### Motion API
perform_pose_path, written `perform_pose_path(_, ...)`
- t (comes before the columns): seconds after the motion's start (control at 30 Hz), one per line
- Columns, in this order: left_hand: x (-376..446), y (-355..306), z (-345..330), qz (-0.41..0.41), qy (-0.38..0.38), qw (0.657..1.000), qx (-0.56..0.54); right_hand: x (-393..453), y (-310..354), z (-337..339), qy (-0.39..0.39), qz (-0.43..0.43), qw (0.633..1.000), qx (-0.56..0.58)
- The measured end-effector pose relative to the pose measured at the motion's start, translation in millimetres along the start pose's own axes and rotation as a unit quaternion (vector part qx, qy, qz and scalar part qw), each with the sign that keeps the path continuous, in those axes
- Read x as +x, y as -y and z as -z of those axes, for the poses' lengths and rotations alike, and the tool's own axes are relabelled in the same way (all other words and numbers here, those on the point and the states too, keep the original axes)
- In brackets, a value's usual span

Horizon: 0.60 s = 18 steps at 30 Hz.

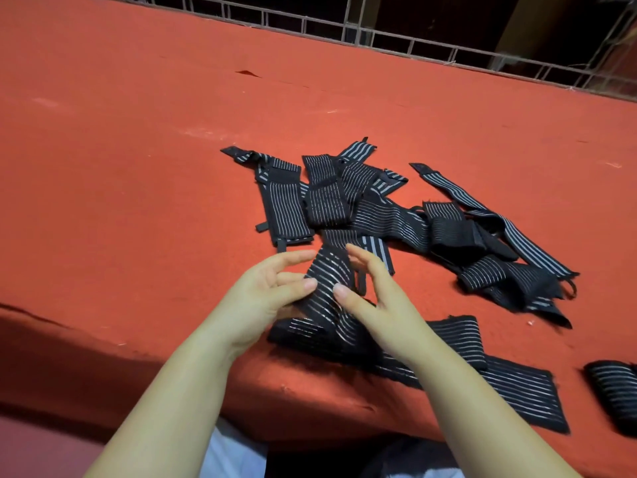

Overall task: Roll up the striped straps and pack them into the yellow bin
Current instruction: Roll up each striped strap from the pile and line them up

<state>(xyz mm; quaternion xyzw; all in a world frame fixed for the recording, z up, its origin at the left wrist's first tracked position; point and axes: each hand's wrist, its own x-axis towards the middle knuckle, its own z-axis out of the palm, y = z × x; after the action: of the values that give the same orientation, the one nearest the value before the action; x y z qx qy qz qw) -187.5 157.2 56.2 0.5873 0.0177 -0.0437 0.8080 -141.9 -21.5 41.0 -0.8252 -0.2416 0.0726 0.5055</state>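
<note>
While both forearms reach up from the bottom of the frame, the left hand (265, 291) and right hand (372, 298) pinch a black striped strap (327, 298) between them at lower centre, thumbs pressed on its face, fingers partly extended behind it. The strap trails down over the edge of the red table (138, 150). A loose pile of straps (372, 205) lies just beyond, mid-frame. A rolled strap (613, 395) sits at the right edge.

Bare red tabletop (120, 150) open on the left, loose strap pile (362, 201) crowding centre and right — metal railing (413, 43) behind
</note>
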Motion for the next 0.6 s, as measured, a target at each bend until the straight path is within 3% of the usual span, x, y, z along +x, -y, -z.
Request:
perform_pose_path(0.07, 3, 1, 4, 0.034, -0.015, 0.999, 0.038, 10, -3, -2, 0.037, -0.038, 0.998, 0.032)
perform_pose_path(0.2, 12, 29, 19, 0.127, -0.123, 0.953, 0.245, 22, -20, -10, 0.082, -0.120, 0.983, -0.111)
perform_pose_path(0.37, 20, 49, 25, 0.140, -0.202, 0.918, 0.311, 34, -29, -15, 0.120, -0.182, 0.966, -0.140)
perform_pose_path(0.6, 21, 48, 35, 0.147, -0.211, 0.898, 0.357, 44, -35, -18, 0.109, -0.230, 0.964, -0.076)
